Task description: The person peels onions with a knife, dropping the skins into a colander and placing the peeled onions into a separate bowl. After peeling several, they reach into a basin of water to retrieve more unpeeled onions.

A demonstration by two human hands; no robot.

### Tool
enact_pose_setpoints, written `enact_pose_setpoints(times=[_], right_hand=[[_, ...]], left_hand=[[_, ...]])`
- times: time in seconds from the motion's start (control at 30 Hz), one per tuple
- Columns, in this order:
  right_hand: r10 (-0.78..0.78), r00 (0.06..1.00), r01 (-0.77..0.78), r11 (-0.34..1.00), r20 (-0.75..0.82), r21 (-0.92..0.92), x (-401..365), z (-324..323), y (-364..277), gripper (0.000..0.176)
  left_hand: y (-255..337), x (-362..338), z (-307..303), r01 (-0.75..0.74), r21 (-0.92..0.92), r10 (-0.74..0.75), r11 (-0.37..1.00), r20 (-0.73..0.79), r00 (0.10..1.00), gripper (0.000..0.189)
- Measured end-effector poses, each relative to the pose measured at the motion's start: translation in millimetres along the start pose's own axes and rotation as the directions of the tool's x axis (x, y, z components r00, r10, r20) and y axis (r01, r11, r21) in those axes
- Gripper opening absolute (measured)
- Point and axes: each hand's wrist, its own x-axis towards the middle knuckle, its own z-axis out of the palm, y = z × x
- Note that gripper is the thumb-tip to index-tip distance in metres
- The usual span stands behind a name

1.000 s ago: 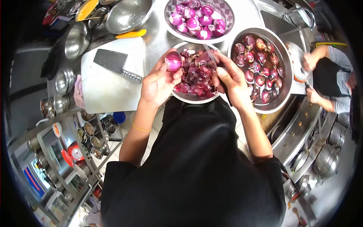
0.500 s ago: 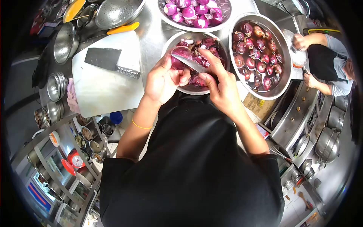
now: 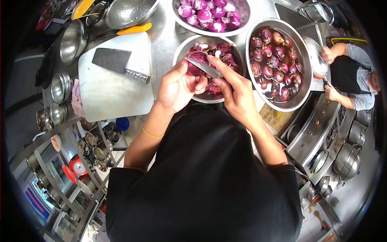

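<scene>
My left hand (image 3: pixel 175 89) is closed around a red onion (image 3: pixel 196 63), which it holds over a metal bowl (image 3: pixel 177 51) of purple onion skins (image 3: pixel 225 52). In my right hand (image 3: pixel 238 88) is a small knife (image 3: pixel 204 67). Its blade points left and lies across the front of the onion, with my index finger stretched along it. The knife's handle is hidden in my palm. Beyond the bowl stands a colander (image 3: pixel 246 20) of peeled red onions (image 3: pixel 204 15). To the right, a large basin (image 3: pixel 309 76) holds unpeeled red onions (image 3: pixel 278 74) in water.
At left a cleaver (image 3: pixel 111 59) lies on a white cutting board (image 3: pixel 117 97). A yellow-handled tool (image 3: pixel 135 29) rests beyond the board, near a perforated metal bowl (image 3: pixel 128 12). At far right another person (image 3: pixel 350 74) works with a knife and a pan or bowl.
The view has shifted slightly. Both hands keep their hold on the onion and the knife; the blade has moved only a little against the onion.
</scene>
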Motion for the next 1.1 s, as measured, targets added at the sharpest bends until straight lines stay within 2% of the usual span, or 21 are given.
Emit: enact_pose_setpoints(times=[0.07,0.13,0.27,0.33,0.37,0.43,0.5,0.57,0.6,0.63,0.7,0.73,0.77,0.83,0.87,0.9,0.93,0.97,1.03,1.07,1.1], right_hand=[[-0.046,0.999,0.046,0.999,-0.021,-0.013,-1,-1,0,0.049],[0.118,0.981,-0.092,0.983,0.157,-0.160,-3,-9,-3,0.051],[0.024,0.996,-0.017,0.996,0.087,-0.089,-3,-4,8,0.054],[0.124,0.992,-0.123,0.973,0.007,0.194,0,0,9,0.048],[0.121,0.993,-0.121,0.974,0.011,0.192,1,-1,7,0.048],[0.348,0.929,-0.364,0.790,0.128,0.494,3,-6,0,0.039],[0.347,0.922,-0.383,0.766,0.168,0.516,2,-9,6,0.037],[0.394,0.886,-0.449,0.594,0.245,0.668,2,-9,8,0.039],[0.412,0.874,-0.468,0.572,0.257,0.674,2,-10,7,0.040],[0.395,0.870,-0.484,0.573,0.295,0.661,3,-10,10,0.047],[0.348,0.861,-0.501,0.460,0.371,0.733,6,-13,4,0.057],[0.272,0.856,-0.517,0.458,0.440,0.723,7,-15,8,0.065],[0.273,0.859,-0.512,0.469,0.433,0.719,7,-13,8,0.060],[0.282,0.855,-0.510,0.613,0.436,0.603,10,-18,9,0.051],[0.287,0.853,-0.513,0.609,0.436,0.604,10,-16,9,0.051],[0.291,0.888,-0.450,0.711,0.357,0.540,10,-13,9,0.046],[0.281,0.918,-0.385,0.800,0.279,0.461,10,-11,10,0.042],[0.288,0.922,-0.381,0.794,0.259,0.474,9,-10,15,0.041],[0.307,0.916,-0.399,0.621,0.260,0.674,5,-8,23,0.041],[0.343,0.910,-0.394,0.543,0.233,0.741,6,-7,20,0.041],[0.345,0.909,-0.395,0.542,0.232,0.741,7,-7,19,0.041]], left_hand=[[1,-1,0,0.003,0.000,-0.003,1.000,-0.001,1.000,0.040],[3,-2,4,0.015,-0.013,-0.015,1.000,-0.033,0.999,0.040],[8,-2,5,0.045,0.026,-0.044,0.999,-0.024,0.999,0.039],[11,-1,11,0.021,0.143,-0.021,0.990,-0.006,1.000,0.050],[10,-1,11,0.017,0.141,-0.016,0.990,-0.006,1.000,0.050],[9,2,10,-0.027,0.171,0.021,0.985,0.032,0.999,0.050],[9,3,8,-0.040,0.160,0.030,0.986,0.063,0.998,0.050],[8,2,5,-0.052,0.150,0.039,0.987,0.088,0.995,0.050],[7,2,5,-0.038,0.109,0.031,0.993,0.066,0.997,0.046],[8,2,4,-0.031,0.071,0.028,0.997,0.051,0.998,0.042],[12,3,4,-0.011,0.081,0.007,0.997,0.047,0.999,0.044],[15,4,5,-0.018,0.104,0.012,0.994,0.052,0.999,0.043],[16,3,5,-0.017,0.125,0.010,0.992,0.051,0.999,0.043],[17,6,6,-0.033,0.148,0.024,0.988,0.065,0.998,0.043],[18,7,7,-0.049,0.166,0.037,0.985,0.076,0.996,0.042],[17,8,7,-0.045,0.162,0.034,0.986,0.070,0.997,0.042],[18,9,7,-0.061,0.251,0.048,0.966,0.055,0.997,0.048],[18,10,6,-0.074,0.340,0.064,0.937,0.043,0.997,0.054],[14,13,1,-0.102,0.352,0.083,0.930,0.068,0.994,0.059],[10,14,5,-0.169,0.330,0.159,0.929,0.059,0.986,0.057],[7,16,7,-0.237,0.307,0.233,0.922,0.049,0.971,0.055]])
